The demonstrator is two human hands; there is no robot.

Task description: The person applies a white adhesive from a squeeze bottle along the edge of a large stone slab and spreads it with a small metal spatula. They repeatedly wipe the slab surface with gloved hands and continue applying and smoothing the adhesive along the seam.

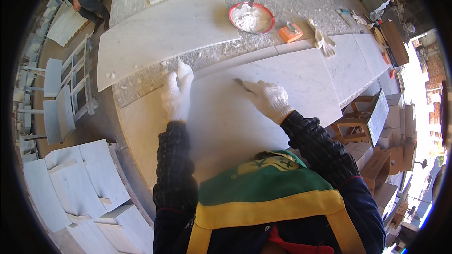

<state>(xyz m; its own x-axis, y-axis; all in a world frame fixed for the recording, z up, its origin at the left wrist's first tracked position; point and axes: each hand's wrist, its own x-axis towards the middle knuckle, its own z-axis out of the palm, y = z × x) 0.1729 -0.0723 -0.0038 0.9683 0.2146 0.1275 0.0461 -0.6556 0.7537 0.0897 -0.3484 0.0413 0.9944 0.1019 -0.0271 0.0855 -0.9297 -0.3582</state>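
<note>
Right hand (270, 98), gloved, pinching a small grey blade (239, 83) over the pale marble slab (294, 77); left hand (175, 95), gloved, at the slab's left, grip unclear. Beyond, on the tabletop (296, 2): a red-rimmed bowl (272, 20).

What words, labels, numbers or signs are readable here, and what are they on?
Apron: yellow characters on the green part, seen at a steep slant; I don't copy out written words.
Orange box: any print is too small to read.
Stone slab being worked on: no writing that I can see.
</note>
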